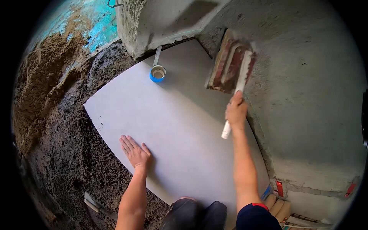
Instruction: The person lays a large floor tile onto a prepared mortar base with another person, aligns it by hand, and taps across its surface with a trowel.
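A large pale grey tile [172, 122] lies below me, set against the concrete wall along its right side. My left hand [136, 152] rests flat on its left part, fingers stretched out and nothing held. My right hand [236, 109] is wrapped round the white handle of a mallet [230, 67] with a broad, ridged reddish-brown head. That head is raised near the tile's upper right edge and slightly blurred; I cannot tell whether it touches. On the upper part of the tile sits a round blue-sided ring [157, 73], with a marked strip running to the wall corner.
Dark, crumbly mortar [84, 153] borders the tile on the left, with a trowel-like tool [92, 203] lying on it. A concrete corner [153, 23] juts in above. Red clips [279, 188] and stacked tan pieces [280, 209] are at lower right.
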Motion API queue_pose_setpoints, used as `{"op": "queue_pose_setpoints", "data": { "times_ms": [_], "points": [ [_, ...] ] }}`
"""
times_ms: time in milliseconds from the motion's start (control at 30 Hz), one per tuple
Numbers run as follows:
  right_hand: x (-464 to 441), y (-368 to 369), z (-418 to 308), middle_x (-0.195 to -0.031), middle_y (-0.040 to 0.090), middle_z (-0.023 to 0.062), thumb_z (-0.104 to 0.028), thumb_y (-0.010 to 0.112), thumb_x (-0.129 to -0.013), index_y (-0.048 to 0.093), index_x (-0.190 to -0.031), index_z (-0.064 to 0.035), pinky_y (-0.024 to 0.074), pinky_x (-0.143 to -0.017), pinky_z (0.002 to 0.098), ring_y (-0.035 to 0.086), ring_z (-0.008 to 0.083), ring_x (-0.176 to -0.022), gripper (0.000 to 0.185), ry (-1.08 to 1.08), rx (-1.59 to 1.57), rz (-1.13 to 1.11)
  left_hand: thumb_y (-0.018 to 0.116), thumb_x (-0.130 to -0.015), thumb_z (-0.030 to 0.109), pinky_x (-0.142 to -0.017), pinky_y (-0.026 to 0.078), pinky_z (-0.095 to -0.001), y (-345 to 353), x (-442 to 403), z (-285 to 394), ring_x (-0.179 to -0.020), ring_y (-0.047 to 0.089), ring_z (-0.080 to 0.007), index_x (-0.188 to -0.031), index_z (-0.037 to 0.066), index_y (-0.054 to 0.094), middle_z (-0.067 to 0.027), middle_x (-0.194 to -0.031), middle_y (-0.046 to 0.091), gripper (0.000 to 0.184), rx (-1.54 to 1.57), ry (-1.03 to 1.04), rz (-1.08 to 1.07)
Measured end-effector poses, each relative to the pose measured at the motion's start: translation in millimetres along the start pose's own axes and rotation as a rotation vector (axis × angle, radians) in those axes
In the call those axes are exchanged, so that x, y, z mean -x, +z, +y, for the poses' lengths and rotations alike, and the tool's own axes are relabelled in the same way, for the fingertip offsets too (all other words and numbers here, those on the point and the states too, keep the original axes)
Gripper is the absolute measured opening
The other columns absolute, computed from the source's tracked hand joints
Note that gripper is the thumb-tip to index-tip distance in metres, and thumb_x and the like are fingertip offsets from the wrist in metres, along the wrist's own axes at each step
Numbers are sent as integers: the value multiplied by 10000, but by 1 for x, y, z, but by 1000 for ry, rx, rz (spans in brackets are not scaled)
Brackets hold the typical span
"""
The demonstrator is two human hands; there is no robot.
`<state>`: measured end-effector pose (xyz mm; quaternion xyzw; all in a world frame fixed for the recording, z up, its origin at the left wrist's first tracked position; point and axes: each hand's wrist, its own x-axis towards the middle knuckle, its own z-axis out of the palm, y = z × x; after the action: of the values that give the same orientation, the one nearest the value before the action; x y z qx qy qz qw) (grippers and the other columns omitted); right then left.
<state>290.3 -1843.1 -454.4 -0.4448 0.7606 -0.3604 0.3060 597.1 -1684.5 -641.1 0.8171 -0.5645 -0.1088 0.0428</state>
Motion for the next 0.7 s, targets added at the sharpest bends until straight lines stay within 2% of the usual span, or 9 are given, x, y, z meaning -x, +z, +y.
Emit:
{"op": "queue_pose_setpoints", "data": {
  "times_ms": [33, 67, 167, 367, 500, 567, 633, 667, 700],
  "points": [
    [-6, 18, 29, -489, 426, -12, -606, 329, -952, 446, -658, -96, 342, -359, 275, 450, 103, -383, 601, -83, 85, 112, 404, -902, 328, -1168, 33, -436, 1, -1, 0, -1441, 29, -379, -1432, -123, 152, -267, -1537, 64, 740, 1, 3, 15],
    [-27, 42, 68, -538, 514, 61, -594, 313, -955, 553, -750, -22, 412, -400, 317, 539, 171, -447, 654, -58, 248, 122, 405, -901, 327, -1168, 32, -437, 1, 0, 0, -1440, 28, -381, -1433, -123, 152, -268, -1536, 64, 741, 2, 6, 30],
    [-60, 93, 83, -970, 641, 305, -578, 320, -947, 629, -975, 118, 506, -758, 443, 644, 446, -840, 762, 213, 418, -62, 390, -896, 336, -1170, 26, -434, 2, -1, -2, -1440, 11, -386, -1436, -125, 126, -272, -1535, 56, 757, -3, 13, 18],
    [-21, 94, 87, -973, 634, 322, -602, 332, -930, 624, -975, 135, 488, -815, 458, 642, 442, -882, 794, 364, 318, -155, 405, -895, 324, -1168, 32, -443, -2, 0, -2, -1438, 30, -388, -1425, -135, 158, -285, -1524, 97, 743, 32, 22, 21],
    [55, 74, 131, -887, 629, 334, -594, 329, -933, 634, -892, 137, 479, -808, 471, 626, 458, -860, 793, 272, 399, -198, 399, -892, 365, -1170, 31, -446, -6, 3, -9, -1437, 26, -391, -1429, -129, 151, -278, -1528, 87, 771, 31, 13, 36],
    [108, 54, 136, -859, 625, 334, -574, 323, -944, 627, -868, 139, 475, -795, 478, 619, 463, -866, 779, 231, 483, -260, 411, -888, 391, -1168, 32, -453, -15, 10, -20, -1437, 19, -394, -1429, -130, 146, -278, -1528, 89, 797, 124, 188, 30],
    [158, 36, 142, -816, 598, 354, -552, 323, -954, 610, -831, 143, 461, -763, 489, 605, 476, -856, 762, 140, 521, -317, 414, -888, 399, -1168, 34, -453, -6, 39, -32, -1438, 22, -388, -1431, -126, 147, -273, -1530, 92, 801, 122, 126, 27],
    [177, 33, 162, -709, 601, 309, -538, 324, -961, 595, -765, 119, 456, -721, 487, 614, 448, -741, 737, 45, 513, -272, 416, -888, 406, -1168, 37, -454, -2, 51, -35, -1440, 26, -383, -1433, -122, 149, -268, -1531, 95, 804, 125, 98, 14],
    [197, 30, 158, -677, 591, 286, -536, 322, -963, 576, -729, 93, 452, -726, 483, 606, 430, -729, 718, 42, 514, -274, 419, -885, 410, -1168, 48, -453, -2, 55, -32, -1442, 42, -372, -1432, -113, 178, -257, -1534, 108, 794, 99, 48, 5]
  ]
}}
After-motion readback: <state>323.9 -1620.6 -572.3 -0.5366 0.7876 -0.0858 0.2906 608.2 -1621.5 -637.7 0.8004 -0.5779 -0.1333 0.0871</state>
